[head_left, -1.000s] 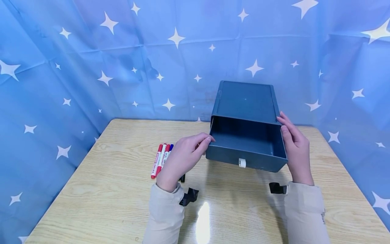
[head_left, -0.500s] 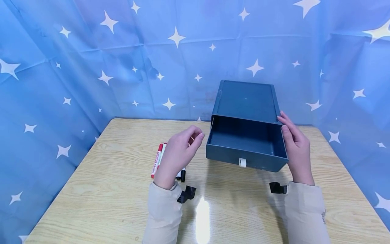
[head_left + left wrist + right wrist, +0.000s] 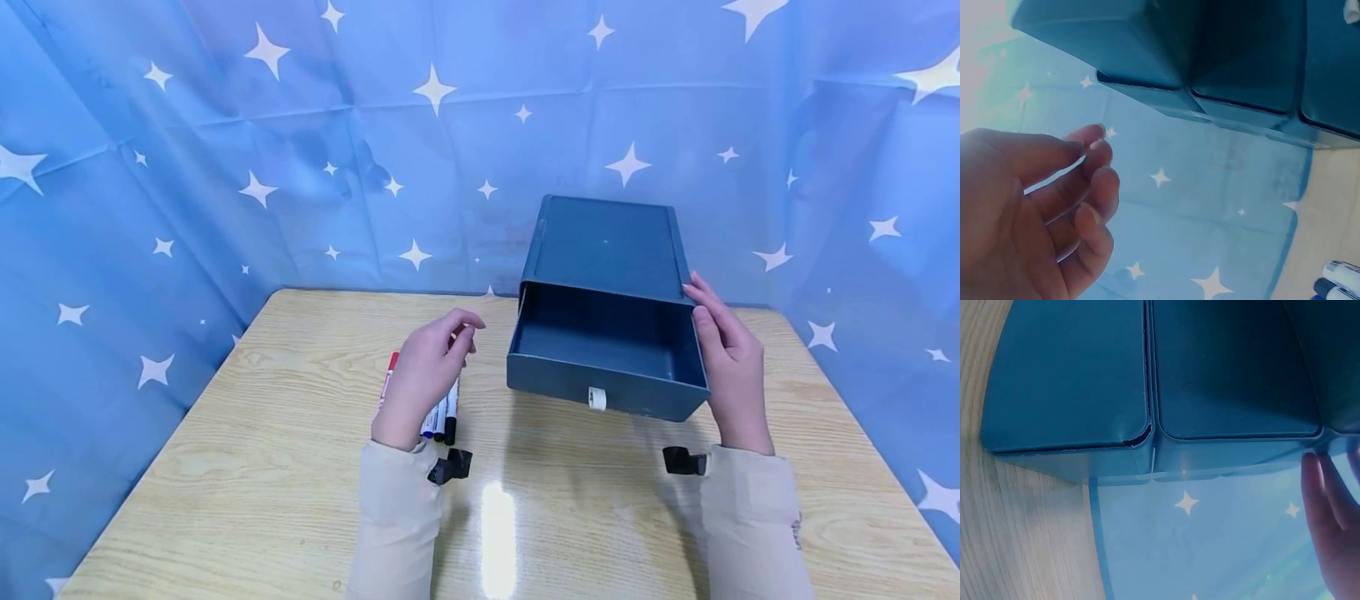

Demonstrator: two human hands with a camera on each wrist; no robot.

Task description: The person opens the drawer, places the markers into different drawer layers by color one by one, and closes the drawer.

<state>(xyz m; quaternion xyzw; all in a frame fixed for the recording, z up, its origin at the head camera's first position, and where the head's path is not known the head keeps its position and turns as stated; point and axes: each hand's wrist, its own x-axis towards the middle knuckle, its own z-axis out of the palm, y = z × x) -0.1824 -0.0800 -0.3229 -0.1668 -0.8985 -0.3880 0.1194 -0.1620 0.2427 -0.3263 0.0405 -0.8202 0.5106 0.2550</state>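
Note:
A dark blue drawer unit [image 3: 603,246] stands at the back of the table, and its top drawer [image 3: 555,373] is pulled out, with a bare floor and a white pull tab [image 3: 597,398]. Both wrist views show lower drawers closed beneath it. My right hand [image 3: 733,375] rests along the unit's right side, fingers fairly straight; the right wrist view has its fingers [image 3: 1316,500] against that side. To the left of the drawer, my left hand [image 3: 420,379] hovers with loosely bent fingers and nothing in them. Several markers [image 3: 451,417] lie below it, partly hidden by the hand.
The wooden table [image 3: 247,467] extends to the left and in front of the unit. A blue curtain [image 3: 360,225] with white stars hangs close behind the table and along its sides. Light glares off the tabletop between the forearms.
My left hand has let go of the drawer's left front corner and moved left, over the markers. The right hand and the drawer unit have stayed put.

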